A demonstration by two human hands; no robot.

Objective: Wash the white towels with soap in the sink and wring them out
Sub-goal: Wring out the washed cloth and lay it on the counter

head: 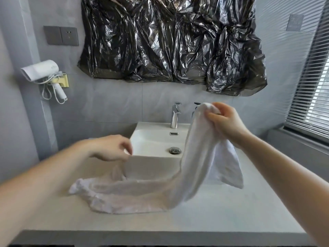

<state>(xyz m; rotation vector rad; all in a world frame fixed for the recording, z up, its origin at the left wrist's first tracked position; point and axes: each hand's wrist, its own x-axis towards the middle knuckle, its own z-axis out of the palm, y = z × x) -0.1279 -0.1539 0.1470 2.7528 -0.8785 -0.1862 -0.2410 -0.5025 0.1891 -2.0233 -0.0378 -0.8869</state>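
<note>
Head view: right hand [225, 120] grip clutches towel [188, 168] end, long axis down-left to counter [231, 211]; left hand [114, 148] loose.

Towel [187, 168]: hanging from the right hand's fingers [212, 115], trailing down-left onto the table [231, 211], its far end lying below the left hand's fingers [127, 147]. Sink [153, 138]: sitting between both sets of fingers. Tap [175, 115]: standing behind the sink, left of the right fingers.
</note>
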